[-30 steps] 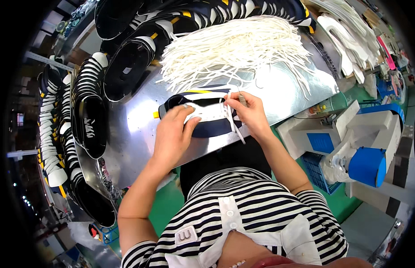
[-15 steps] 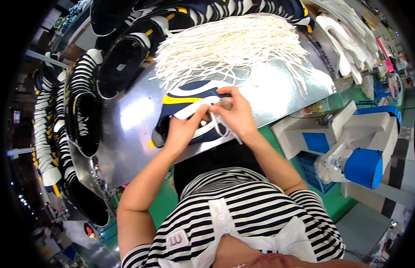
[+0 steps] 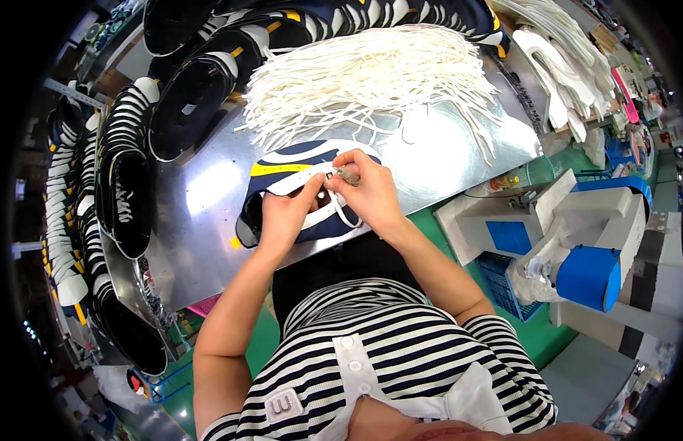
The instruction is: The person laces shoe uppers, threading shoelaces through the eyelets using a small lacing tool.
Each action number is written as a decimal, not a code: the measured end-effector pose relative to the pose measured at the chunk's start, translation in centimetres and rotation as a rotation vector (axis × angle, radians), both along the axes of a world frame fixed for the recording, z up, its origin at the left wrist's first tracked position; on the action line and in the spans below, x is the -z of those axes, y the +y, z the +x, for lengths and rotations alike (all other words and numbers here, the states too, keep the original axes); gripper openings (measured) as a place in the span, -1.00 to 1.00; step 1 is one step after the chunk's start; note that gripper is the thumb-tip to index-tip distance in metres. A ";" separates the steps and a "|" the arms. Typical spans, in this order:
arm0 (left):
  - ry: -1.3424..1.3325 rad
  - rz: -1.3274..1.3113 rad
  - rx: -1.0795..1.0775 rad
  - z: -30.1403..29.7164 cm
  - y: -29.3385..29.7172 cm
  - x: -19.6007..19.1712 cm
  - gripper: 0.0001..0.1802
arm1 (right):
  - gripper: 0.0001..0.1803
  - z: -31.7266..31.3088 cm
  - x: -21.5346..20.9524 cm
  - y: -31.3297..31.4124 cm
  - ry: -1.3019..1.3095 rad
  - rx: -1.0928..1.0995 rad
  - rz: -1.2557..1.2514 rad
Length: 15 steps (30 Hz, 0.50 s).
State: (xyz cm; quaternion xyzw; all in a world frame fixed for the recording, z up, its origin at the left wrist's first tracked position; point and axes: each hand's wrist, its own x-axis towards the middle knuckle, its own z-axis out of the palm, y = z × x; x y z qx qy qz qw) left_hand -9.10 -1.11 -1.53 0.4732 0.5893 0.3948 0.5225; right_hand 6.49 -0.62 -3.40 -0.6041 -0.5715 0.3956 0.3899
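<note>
Head view: left hand point(image 3: 283, 219) pinches the smooth, curved shoe upper point(image 3: 288, 184); stringy laces point(image 3: 371, 81) lie at twelve o'clock; right hand point(image 3: 374, 197) grips a half-hidden tool point(image 3: 347, 176).

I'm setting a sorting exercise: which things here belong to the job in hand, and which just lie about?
Belonging, it seems:
shoe upper, in the left hand
small tool, in the right hand
lace
lace pile

Lying about, apparently:
blue basket
pink object

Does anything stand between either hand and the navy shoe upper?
Nothing visible does: the left hand and right hand are both right at the shoe upper. The pile of white laces lies beyond it, out of the way.
</note>
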 end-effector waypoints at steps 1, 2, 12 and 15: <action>0.014 0.020 -0.023 0.1 -0.1 0.3 -0.81 | -0.71 -0.1 -0.1 0.0 -0.029 -0.001 0.031; 0.029 0.027 -0.023 0.1 -0.3 0.4 -0.82 | -0.72 -0.1 -0.3 -0.1 -0.058 -0.002 0.060; 0.150 0.268 -0.050 -0.7 -1.3 0.8 -0.77 | -0.84 1.5 -1.9 -1.1 0.104 -0.227 0.168; 0.186 0.316 -0.074 -1.0 -1.0 0.9 -0.78 | -0.85 1.3 -2.0 -0.5 0.042 -0.253 0.163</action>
